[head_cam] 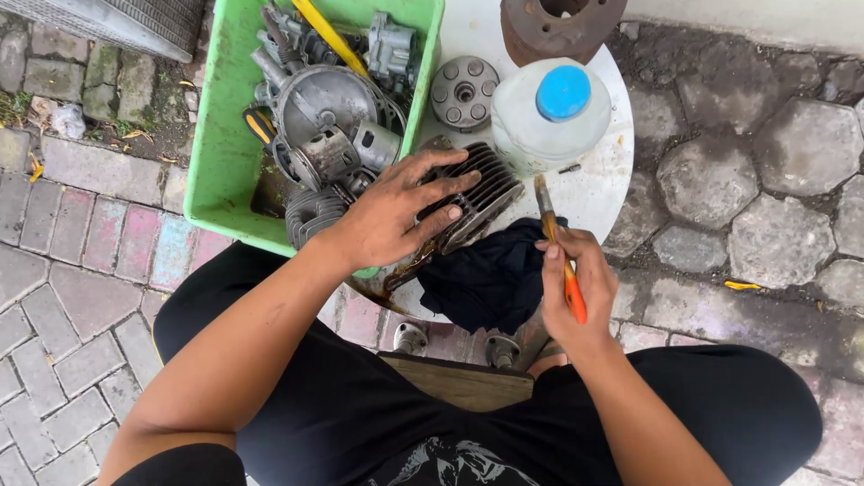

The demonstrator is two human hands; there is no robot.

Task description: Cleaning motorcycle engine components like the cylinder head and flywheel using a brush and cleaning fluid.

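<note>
On the round white bench [601, 193], my left hand [389, 219] lies palm-down, fingers spread, pressing the finned black cylinder [481, 200] flat. Right hand [576, 283] is closed around an orange-handled brush [556, 247], bristles up, just beside the cylinder's right end. Green crate [216, 153] of metal parts crowds the left edge; a blue-capped plastic jug [549, 112] stands close behind. Dark cloth [490, 279] overhangs the near rim. Free bench surface remains only at right.

L hand [389, 216] palm down, fingers [450, 184] spread flat, R hand [576, 283] fisted, fingers curled, both forearms extended fwd
</note>
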